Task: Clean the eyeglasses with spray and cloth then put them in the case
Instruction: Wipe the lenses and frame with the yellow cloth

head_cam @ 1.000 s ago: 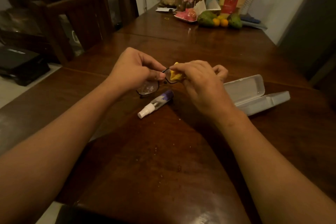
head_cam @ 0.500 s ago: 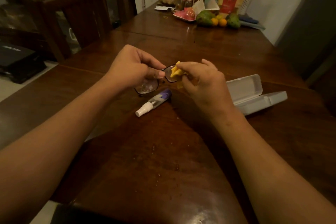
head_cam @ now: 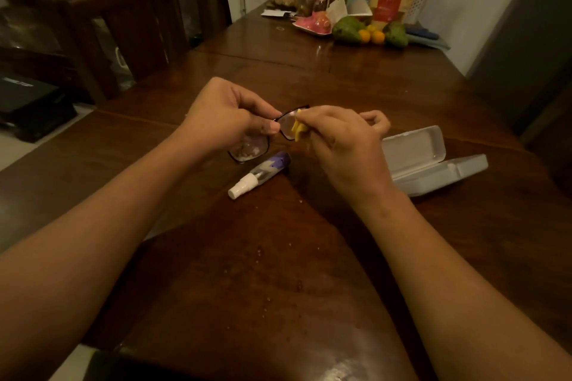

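left hand (head_cam: 226,120) still pinches the eyeglasses (head_cam: 247,150) mid-frame; right hand (head_cam: 340,145), pinching the yellow cloth (head_cam: 297,130), has slid lower on the lens (head_cam: 287,126).

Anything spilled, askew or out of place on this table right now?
Small specks, droplets or crumbs, dot the near part of the table. The spray bottle lies on its side beside the eyeglasses. Nothing else stands out.

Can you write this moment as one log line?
step: lens wipe; left hand: holds eyeglasses; right hand: presses yellow cloth on lens; spray bottle: lying down; case: open
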